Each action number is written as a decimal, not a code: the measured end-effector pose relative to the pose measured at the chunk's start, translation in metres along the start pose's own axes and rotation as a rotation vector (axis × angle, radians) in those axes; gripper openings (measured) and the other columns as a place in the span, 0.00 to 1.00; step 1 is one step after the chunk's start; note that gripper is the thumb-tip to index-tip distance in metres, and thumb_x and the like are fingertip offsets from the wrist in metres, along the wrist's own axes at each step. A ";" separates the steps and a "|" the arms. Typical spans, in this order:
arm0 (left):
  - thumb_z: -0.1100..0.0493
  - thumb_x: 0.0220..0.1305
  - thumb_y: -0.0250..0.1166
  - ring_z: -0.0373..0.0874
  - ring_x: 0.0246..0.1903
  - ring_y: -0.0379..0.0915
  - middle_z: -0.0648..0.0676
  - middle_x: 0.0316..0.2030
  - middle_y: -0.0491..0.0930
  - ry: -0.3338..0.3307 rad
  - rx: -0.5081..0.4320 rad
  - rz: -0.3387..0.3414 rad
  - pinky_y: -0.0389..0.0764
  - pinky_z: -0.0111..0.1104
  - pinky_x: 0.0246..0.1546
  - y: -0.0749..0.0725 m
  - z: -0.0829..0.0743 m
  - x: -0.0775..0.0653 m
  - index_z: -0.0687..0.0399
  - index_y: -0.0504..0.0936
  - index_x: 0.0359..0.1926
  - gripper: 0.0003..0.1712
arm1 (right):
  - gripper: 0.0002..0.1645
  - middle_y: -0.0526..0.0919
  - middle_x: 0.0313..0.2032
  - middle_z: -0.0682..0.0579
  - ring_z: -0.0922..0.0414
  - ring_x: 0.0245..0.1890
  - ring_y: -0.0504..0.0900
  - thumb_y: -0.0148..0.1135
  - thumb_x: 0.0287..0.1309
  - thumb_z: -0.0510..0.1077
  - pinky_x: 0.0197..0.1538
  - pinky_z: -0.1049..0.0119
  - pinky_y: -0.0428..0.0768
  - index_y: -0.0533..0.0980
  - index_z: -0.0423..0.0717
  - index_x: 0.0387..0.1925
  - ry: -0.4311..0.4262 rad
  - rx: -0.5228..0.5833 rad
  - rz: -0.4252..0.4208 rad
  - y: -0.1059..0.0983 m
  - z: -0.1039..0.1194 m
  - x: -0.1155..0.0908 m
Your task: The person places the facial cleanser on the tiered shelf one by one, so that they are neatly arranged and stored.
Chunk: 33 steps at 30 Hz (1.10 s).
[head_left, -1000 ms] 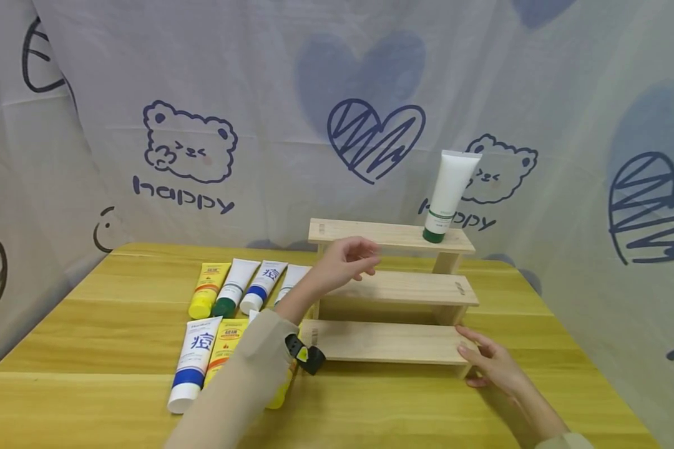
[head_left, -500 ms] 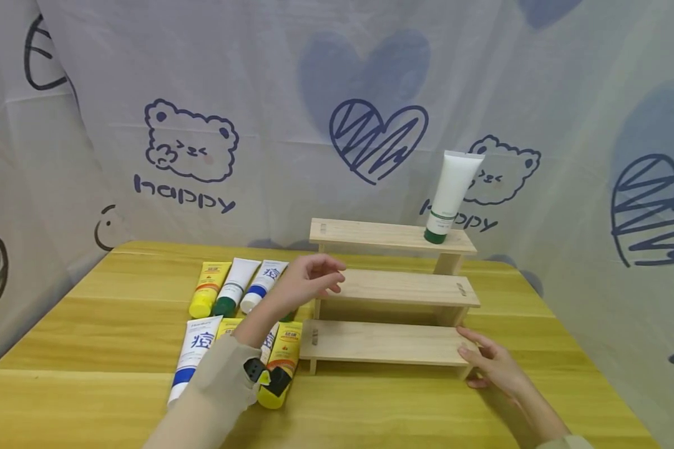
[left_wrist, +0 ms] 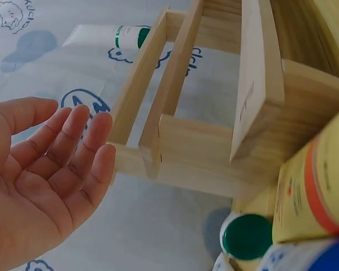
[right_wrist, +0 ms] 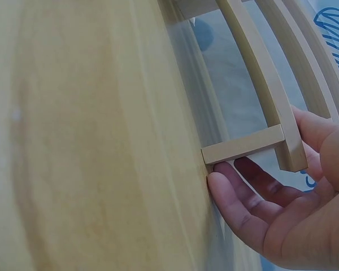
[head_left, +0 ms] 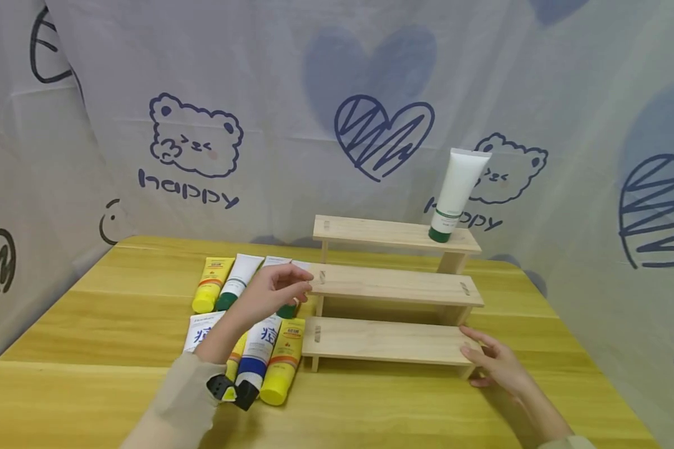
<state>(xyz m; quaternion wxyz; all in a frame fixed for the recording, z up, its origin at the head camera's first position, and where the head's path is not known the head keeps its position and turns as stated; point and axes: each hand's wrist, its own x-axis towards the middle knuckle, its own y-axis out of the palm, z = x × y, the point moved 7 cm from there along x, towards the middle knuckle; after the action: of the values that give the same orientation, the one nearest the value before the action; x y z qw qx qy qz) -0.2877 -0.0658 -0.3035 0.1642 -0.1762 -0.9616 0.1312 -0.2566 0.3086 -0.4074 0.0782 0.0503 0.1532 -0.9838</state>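
Observation:
A three-tier wooden display rack (head_left: 393, 284) stands on the table. My right hand (head_left: 500, 368) grips the right end of its lowest step; the right wrist view shows the thumb above and fingers (right_wrist: 237, 206) around the end support. My left hand (head_left: 266, 296) hangs above the lying tubes, left of the rack, fingers loosely bent and holding nothing. A white tube with a green cap (head_left: 457, 193) stands upright, cap down, on the right of the top step. Beneath my left arm lie a yellow tube (head_left: 285, 362) and a white tube with a blue band (head_left: 255, 355).
Several squeeze tubes lie in two rows left of the rack, partly hidden by my left arm. The back row includes a yellow tube (head_left: 210, 284) and a green-capped white tube (head_left: 240, 277). A printed curtain (head_left: 281, 125) hangs behind the wooden table (head_left: 90, 324).
My left hand has moved left and slightly down, from the rack's middle step to over the tubes. My right hand stays on the lowest step's end, and the standing tube has not moved.

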 end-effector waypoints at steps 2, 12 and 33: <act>0.61 0.61 0.57 0.51 0.32 0.76 0.60 0.34 0.78 -0.007 0.004 -0.004 0.78 0.34 0.31 -0.005 0.002 -0.004 0.69 0.75 0.44 0.15 | 0.35 0.48 0.64 0.34 0.50 0.49 0.67 0.54 0.59 0.45 0.30 0.56 0.79 0.54 0.37 0.63 0.004 -0.001 -0.003 -0.001 0.000 0.001; 0.59 0.61 0.58 0.49 0.32 0.76 0.58 0.34 0.79 -0.071 0.063 -0.071 0.77 0.43 0.35 -0.037 0.018 -0.029 0.65 0.75 0.44 0.14 | 0.34 0.47 0.64 0.34 0.48 0.51 0.65 0.54 0.60 0.45 0.31 0.56 0.79 0.55 0.38 0.63 -0.001 0.001 -0.003 -0.001 -0.001 0.001; 0.56 0.62 0.56 0.49 0.35 0.74 0.64 0.40 0.76 -0.198 0.232 -0.133 0.77 0.36 0.33 -0.105 0.051 -0.091 0.70 0.73 0.49 0.21 | 0.34 0.50 0.63 0.33 0.51 0.51 0.67 0.54 0.59 0.46 0.32 0.55 0.79 0.55 0.40 0.64 0.028 0.017 -0.007 -0.001 -0.003 0.001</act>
<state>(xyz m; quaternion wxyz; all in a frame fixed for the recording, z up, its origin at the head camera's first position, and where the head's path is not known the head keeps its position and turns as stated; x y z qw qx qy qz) -0.2572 -0.2053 -0.3416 0.0963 -0.0785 -0.9611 0.2467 -0.2579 0.3103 -0.4100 0.0721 0.0641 0.1461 -0.9845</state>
